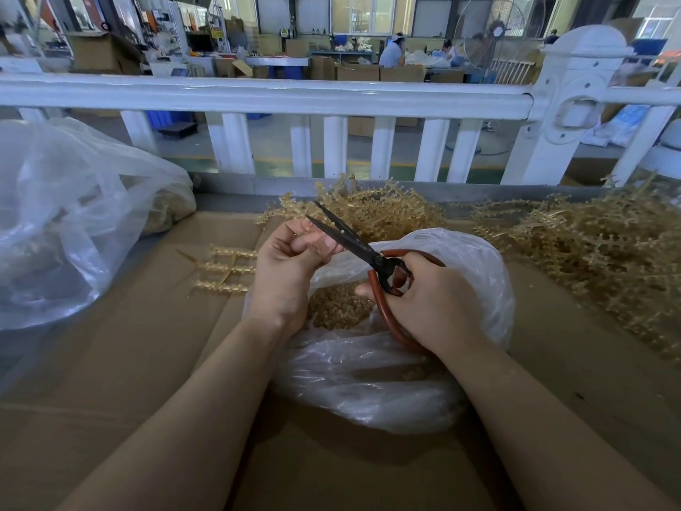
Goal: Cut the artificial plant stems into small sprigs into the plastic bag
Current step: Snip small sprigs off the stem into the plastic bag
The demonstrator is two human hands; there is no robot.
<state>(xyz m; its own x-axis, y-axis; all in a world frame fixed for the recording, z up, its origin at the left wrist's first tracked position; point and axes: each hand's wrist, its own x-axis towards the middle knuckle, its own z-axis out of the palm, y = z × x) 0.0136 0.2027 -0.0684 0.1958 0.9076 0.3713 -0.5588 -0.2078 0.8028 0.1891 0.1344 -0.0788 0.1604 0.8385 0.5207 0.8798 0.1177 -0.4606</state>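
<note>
My left hand (291,267) pinches a thin tan plastic stem (308,227) above the open clear plastic bag (387,378). My right hand (423,304) grips the red-brown handles of black scissors (346,237). The blades are parted and point up-left beside my left fingertips. Cut tan sprigs (339,307) lie in the bag under both hands. A branched stem piece (224,269) lies flat on the cardboard (129,363) to the left of my left hand.
Heaps of uncut tan stems lie behind the bag (372,208) and at the right (597,248). A large clear bag (66,223) stands at the left. A white fence (276,97) runs along the far edge, with a workshop and people beyond.
</note>
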